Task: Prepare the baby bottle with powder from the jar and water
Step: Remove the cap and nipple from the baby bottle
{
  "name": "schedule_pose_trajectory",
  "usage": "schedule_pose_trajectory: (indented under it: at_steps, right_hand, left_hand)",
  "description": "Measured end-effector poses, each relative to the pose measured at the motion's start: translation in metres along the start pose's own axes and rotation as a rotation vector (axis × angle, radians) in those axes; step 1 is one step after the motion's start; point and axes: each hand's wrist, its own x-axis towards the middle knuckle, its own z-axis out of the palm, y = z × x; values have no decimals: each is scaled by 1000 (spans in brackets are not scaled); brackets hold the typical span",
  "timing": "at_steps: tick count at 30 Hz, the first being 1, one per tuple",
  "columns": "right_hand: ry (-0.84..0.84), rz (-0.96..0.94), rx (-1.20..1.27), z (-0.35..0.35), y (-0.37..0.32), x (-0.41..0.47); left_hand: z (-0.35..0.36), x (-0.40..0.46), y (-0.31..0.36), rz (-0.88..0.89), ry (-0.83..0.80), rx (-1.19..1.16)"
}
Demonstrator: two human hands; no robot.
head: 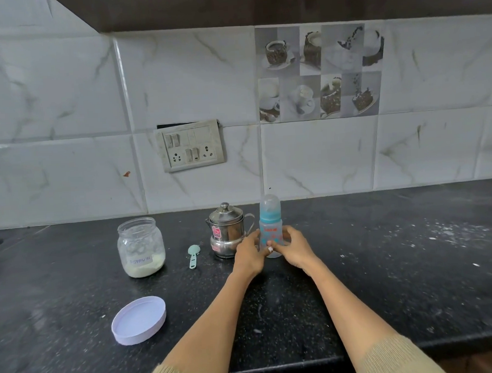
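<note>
A clear baby bottle (pixel 270 223) with a teal collar and a see-through cap stands upright on the black counter (pixel 385 264). My left hand (pixel 247 253) and my right hand (pixel 295 248) both wrap its lower body from either side. To the left stands an open glass jar (pixel 141 246) with white powder at its bottom. A small teal scoop (pixel 193 256) lies between the jar and a lidded steel pot (pixel 227 230). The jar's lilac lid (pixel 139 319) rests upside down near the front left.
A switch and socket panel (pixel 190 145) sits on the tiled wall behind. White powder specks dot the counter at the right (pixel 441 233). The counter's front edge (pixel 277 367) runs below my forearms.
</note>
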Motion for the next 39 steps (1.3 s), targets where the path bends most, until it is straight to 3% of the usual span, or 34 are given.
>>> schedule_pose_trajectory:
  at_steps: [20, 33, 39]
  right_hand:
    - [-114, -61, -59, 54, -50, -120]
    - [-374, -72, -173, 40, -72, -104]
    - [-262, -156, -205, 33, -143, -83]
  left_hand:
    - [-74, -125, -23, -36, 125, -8]
    - [-67, -131, -20, -31, 292, 27]
    - [-64, -130, -22, -45, 306, 53]
